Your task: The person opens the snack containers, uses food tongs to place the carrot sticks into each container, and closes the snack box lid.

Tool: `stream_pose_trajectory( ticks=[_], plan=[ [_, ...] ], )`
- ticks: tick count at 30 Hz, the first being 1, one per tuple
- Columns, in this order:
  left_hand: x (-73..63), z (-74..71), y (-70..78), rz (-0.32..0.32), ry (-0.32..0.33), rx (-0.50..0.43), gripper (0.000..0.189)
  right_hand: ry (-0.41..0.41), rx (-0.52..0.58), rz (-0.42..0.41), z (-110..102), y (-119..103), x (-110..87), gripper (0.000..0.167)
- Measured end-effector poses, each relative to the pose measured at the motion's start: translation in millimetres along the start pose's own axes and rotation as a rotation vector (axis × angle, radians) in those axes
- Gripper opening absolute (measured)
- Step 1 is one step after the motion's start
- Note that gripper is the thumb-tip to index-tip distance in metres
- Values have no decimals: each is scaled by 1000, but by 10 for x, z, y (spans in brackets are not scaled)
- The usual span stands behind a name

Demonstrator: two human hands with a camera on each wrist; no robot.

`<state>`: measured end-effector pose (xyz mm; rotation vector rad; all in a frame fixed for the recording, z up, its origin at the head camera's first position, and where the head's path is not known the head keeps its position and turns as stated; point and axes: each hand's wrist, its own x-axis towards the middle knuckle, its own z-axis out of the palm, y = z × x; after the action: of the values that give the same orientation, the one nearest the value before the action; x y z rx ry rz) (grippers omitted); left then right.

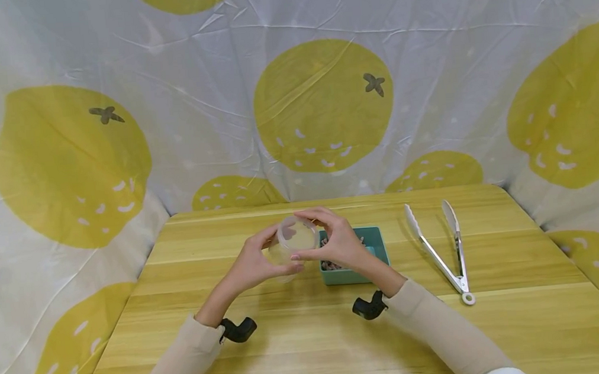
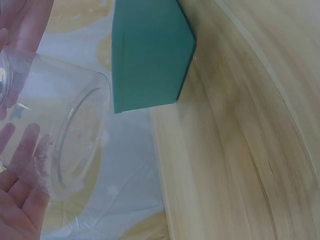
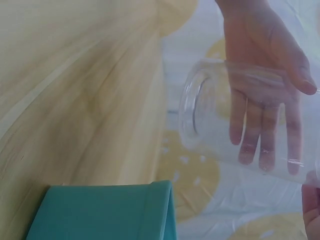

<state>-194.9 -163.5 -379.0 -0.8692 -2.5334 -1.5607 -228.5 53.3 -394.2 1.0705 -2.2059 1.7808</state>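
Note:
A clear plastic jar (image 1: 298, 237) is held up above the table, tilted, its round top facing the head camera. My left hand (image 1: 255, 262) grips the jar's body from the left, its fingers showing through the clear wall in the right wrist view. At the top end, my right hand (image 1: 338, 240) pinches the round rim or lid between thumb and fingers; which of the two cannot be told. The base of the jar (image 2: 80, 135) points down toward the table in the left wrist view.
Just behind the right hand stands a green rectangular box (image 1: 377, 248) with small brownish pieces inside, partly hidden by the hand. Metal tongs (image 1: 442, 263) with pale tips lie spread on the wooden table (image 1: 303, 353) at the right. A lemon-print cloth (image 1: 208, 123) hangs around the table.

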Motion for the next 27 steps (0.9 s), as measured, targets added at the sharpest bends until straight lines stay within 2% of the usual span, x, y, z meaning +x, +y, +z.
stream_pose_trajectory(
  ticks=[8,15,22,27],
  plan=[
    [-18,6,2,-13,-7,-11,73,-22,114,-20,-45,-291,-26,69],
    [-1,0,47,13,-27,-35,73,-27,147,-72,-71,-303,-15,68],
    [12,-5,80,20,-47,-43,71,-47,155,-87,-101,-319,-5,67],
    [26,34,-117,11,-46,-31,75,-58,161,-99,-112,-193,0,70]
  ],
)
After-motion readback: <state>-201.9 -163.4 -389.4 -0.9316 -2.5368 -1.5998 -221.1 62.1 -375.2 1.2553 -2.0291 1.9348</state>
